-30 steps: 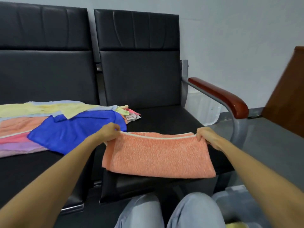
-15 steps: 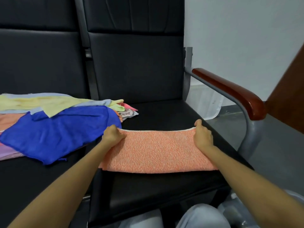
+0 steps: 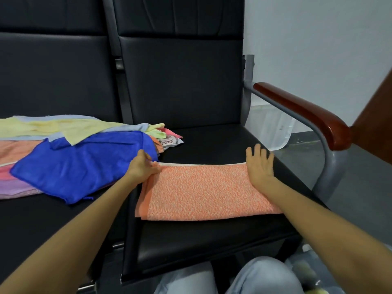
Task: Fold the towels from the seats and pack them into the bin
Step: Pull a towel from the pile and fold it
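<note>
An orange towel (image 3: 203, 192), folded into a long strip, lies flat on the right black seat (image 3: 212, 240). My left hand (image 3: 143, 168) rests on its far left corner, fingers flat along the edge. My right hand (image 3: 259, 164) presses the far right corner with straight, spread fingers. A pile of unfolded towels covers the left seat, with a blue towel (image 3: 80, 164) on top at the front and a pale yellow towel (image 3: 63, 128) behind it. A clear bin (image 3: 314, 270) shows only partly at the bottom right, beside my knees.
A wooden armrest (image 3: 305, 113) on a grey metal frame borders the right seat. A brown wooden panel (image 3: 375, 128) stands at the far right. A clear plastic container (image 3: 271, 128) sits on the floor behind the armrest. My knees (image 3: 233, 279) are at the bottom.
The orange towel was laid down on the seat after hanging from both hands. My right hand's fingers have opened flat on it, and the left hand let go of its pinch.
</note>
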Action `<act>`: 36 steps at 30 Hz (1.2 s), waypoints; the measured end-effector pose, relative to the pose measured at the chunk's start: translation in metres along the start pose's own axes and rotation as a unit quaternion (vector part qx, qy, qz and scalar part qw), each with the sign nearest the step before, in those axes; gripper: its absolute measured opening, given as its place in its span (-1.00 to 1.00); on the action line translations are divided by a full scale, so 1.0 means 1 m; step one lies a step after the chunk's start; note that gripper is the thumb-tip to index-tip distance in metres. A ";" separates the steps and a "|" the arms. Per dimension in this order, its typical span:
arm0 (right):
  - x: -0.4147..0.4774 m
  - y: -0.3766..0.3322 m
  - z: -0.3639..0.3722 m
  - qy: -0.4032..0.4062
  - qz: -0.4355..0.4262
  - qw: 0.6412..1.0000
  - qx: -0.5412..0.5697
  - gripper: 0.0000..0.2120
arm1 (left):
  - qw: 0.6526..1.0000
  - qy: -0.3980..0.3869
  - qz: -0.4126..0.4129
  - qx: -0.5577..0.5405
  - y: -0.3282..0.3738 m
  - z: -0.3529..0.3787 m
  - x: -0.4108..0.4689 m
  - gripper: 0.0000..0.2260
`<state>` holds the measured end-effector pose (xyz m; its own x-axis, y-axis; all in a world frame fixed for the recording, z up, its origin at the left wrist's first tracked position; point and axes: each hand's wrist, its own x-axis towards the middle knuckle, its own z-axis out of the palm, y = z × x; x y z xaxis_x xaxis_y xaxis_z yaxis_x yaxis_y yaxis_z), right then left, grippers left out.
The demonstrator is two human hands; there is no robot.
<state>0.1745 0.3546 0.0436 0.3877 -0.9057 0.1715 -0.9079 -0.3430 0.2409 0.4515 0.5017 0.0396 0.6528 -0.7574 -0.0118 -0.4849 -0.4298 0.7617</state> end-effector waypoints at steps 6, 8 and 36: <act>-0.029 -0.063 -0.006 -0.129 -0.130 0.946 0.269 -0.41 | 0.985 -0.001 -0.096 0.143 0.007 0.004 -0.018 -0.44; -0.033 -0.070 0.003 -0.163 -0.144 0.947 0.237 -0.37 | 0.977 -0.045 -0.089 0.191 0.013 0.003 -0.024 -0.43; -0.047 0.018 -0.024 -0.305 0.223 0.480 0.791 -0.34 | 0.946 -0.271 -0.016 -0.176 0.157 0.068 -0.077 -0.46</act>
<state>0.1439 0.3970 0.0623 0.4178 -0.7153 -0.5601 -0.0503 0.5974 -0.8004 0.2852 0.4591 0.1157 0.2239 -0.9287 -0.2956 -0.1850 -0.3383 0.9227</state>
